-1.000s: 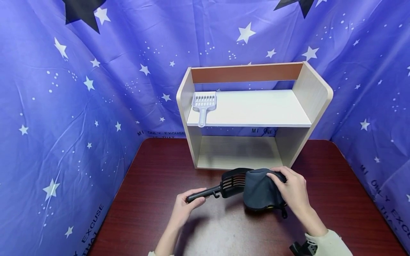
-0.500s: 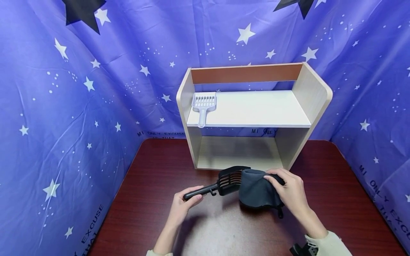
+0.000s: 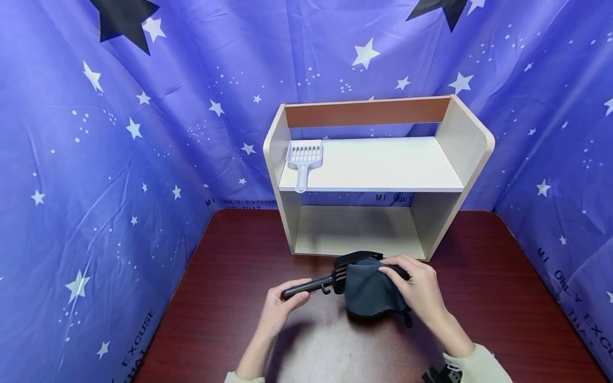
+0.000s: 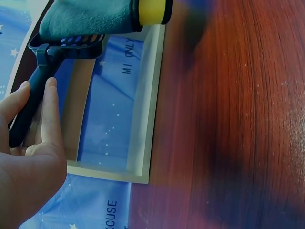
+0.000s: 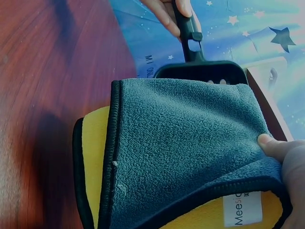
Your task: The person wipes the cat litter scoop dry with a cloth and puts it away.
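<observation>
In the head view my left hand grips the handle of a black slotted litter scoop above the table. My right hand pinches a grey cleaning cloth that lies over much of the scoop's head. From the left wrist, the thumb and fingers wrap the scoop handle, and the cloth shows a yellow side. In the right wrist view the cloth is folded, black-edged, and has a white label. It hides most of the scoop's slots.
A pale two-level shelf stands at the back of the dark red table. On its upper board, at the left, lies a white litter scoop. A blue star-printed curtain surrounds the table.
My right hand and the cloth have moved left along the scoop's head, covering more of its slots. The left hand keeps its grip on the handle, shifting only slightly.
</observation>
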### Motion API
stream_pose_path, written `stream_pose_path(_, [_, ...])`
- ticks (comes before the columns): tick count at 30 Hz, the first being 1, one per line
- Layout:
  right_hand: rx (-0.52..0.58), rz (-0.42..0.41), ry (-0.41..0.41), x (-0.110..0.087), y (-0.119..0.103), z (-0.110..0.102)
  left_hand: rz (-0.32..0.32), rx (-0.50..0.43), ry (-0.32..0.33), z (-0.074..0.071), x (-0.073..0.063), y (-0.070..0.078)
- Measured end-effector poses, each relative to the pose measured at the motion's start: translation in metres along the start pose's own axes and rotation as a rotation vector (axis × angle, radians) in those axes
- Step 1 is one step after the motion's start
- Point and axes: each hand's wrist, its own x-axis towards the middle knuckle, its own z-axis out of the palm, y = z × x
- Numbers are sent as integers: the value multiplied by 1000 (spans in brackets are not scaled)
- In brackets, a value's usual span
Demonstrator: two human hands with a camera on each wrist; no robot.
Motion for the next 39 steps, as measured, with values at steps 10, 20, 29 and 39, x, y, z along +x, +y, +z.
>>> stream_pose_path(10, [16, 17, -19, 1, -8, 8, -11, -13, -22, 8, 0, 0])
stream_pose_path(20, [7, 16, -11, -1, -7, 10, -6, -2, -33, 10, 0, 0])
stream_pose_path(29, [-21, 10, 23, -2, -5, 12, -7, 3, -48, 9, -1, 0])
stream_pose_path(39, [-84, 32, 63, -2, -2, 9, -1, 28, -45, 5, -1, -2])
